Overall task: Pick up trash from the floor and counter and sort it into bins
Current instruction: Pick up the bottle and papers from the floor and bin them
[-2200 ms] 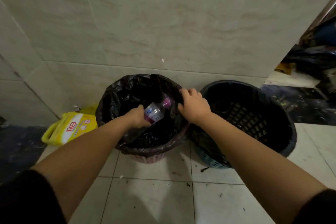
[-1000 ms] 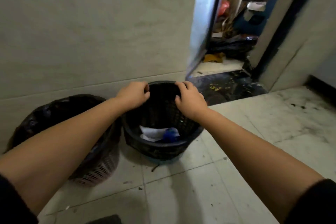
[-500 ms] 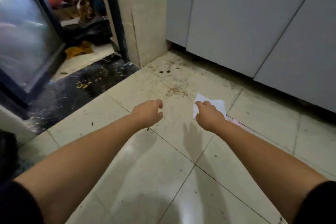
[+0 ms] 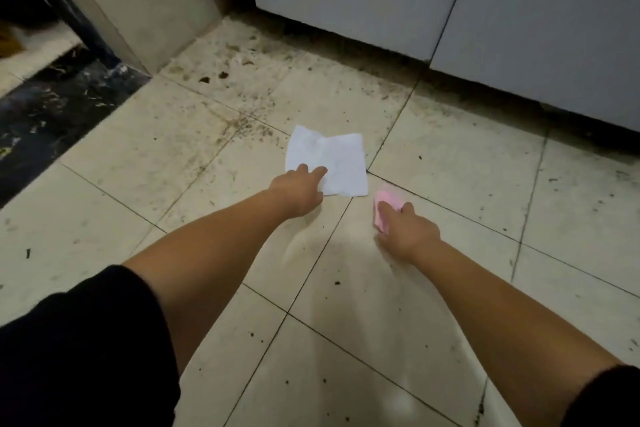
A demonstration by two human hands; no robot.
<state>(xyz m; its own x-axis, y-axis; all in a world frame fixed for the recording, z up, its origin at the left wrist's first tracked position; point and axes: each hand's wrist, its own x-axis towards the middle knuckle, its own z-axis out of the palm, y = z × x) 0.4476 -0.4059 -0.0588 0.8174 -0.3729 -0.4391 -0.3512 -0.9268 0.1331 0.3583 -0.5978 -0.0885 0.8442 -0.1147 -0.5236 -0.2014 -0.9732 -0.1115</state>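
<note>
Both hands reach the floor: left hand (image 4: 298, 191) touches the tissue (image 4: 330, 163), fingers extended; right hand (image 4: 407, 230) closes on the pink scrap (image 4: 385, 206). Neither is lifted; binning remains.

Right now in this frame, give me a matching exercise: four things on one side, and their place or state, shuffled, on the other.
Things:
1. white paper
2. pink item
3. left hand
4. cabinet doors

Places or states:
A. under the right hand's fingers
B. along the far edge of the floor
C. flat on the tiles, creased
D. fingertips on the paper's near edge

Pairs: 1-C, 2-A, 3-D, 4-B
</note>
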